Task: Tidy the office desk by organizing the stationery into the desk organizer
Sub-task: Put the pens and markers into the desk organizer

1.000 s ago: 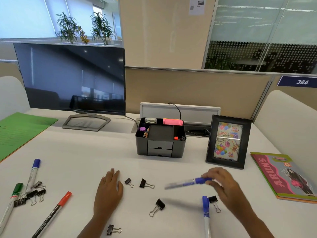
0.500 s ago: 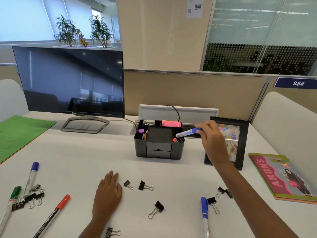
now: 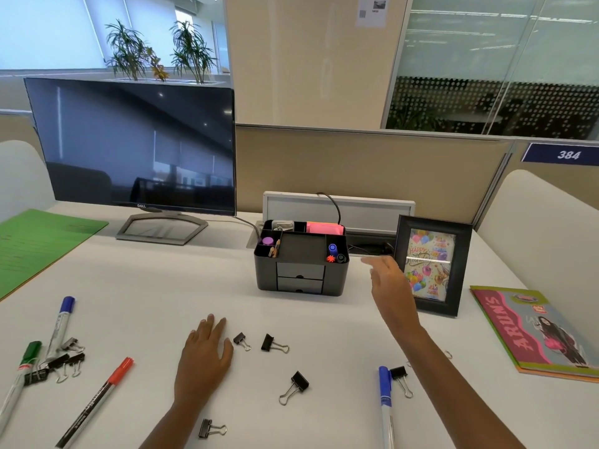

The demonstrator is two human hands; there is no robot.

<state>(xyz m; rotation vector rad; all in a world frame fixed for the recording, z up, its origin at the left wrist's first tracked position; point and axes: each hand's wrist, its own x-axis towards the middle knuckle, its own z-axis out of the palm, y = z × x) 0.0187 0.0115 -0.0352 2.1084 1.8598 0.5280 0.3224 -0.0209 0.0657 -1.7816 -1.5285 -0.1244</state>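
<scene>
The blue-capped white marker (image 3: 332, 248) that the right hand was carrying half a second ago is now standing in the narrow right-side compartment of the black plastic desk organizer (image 3: 299, 280), mid-frame. Its long axis is running near upright, cap pointing up, and only the cap end is showing above the rim. The right hand (image 3: 390, 280) is hanging just right of the organizer, holding nothing, fingers loosely stretched toward the upper left. The left hand (image 3: 205, 351) is lying flat on the white desk (image 3: 162, 286) at lower centre, fingers together, just beside a small black binder clip (image 3: 241, 340). Another blue-capped marker (image 3: 385, 396) is lying at lower right, cap pointing up the frame.
</scene>
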